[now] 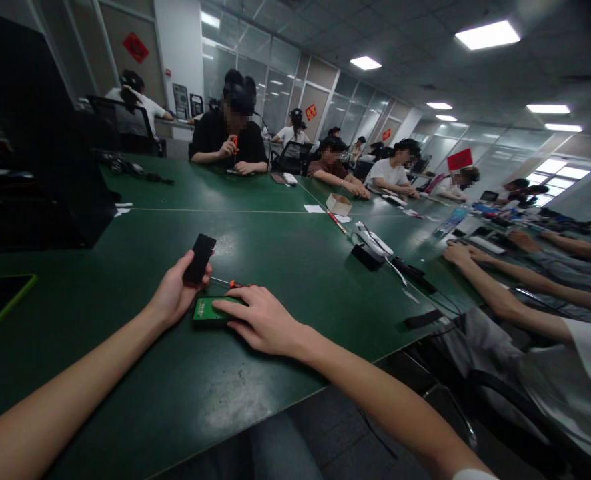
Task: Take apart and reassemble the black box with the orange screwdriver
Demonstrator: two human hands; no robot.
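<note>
My left hand (178, 293) is closed round a black rectangular cover (200, 259), tilted upright above the table. Below and to its right, a black case with a green circuit board (204, 308) inside lies on the green table (275, 240). My right hand (263, 317) grips the right end of this case, index finger stretched over the board and thumb at the near edge. Part of the board is hidden under the fingers. Just behind the case lies a screwdriver (233, 284) with an orange and black handle, partly covered by my right hand.
A large black box-like object (40, 147) stands at the left. A white power strip (373, 240) with cables and a small open carton (338, 204) lie farther right. A person across the table (230, 130) holds an orange-handled tool; another person's hands (459, 253) rest at the right.
</note>
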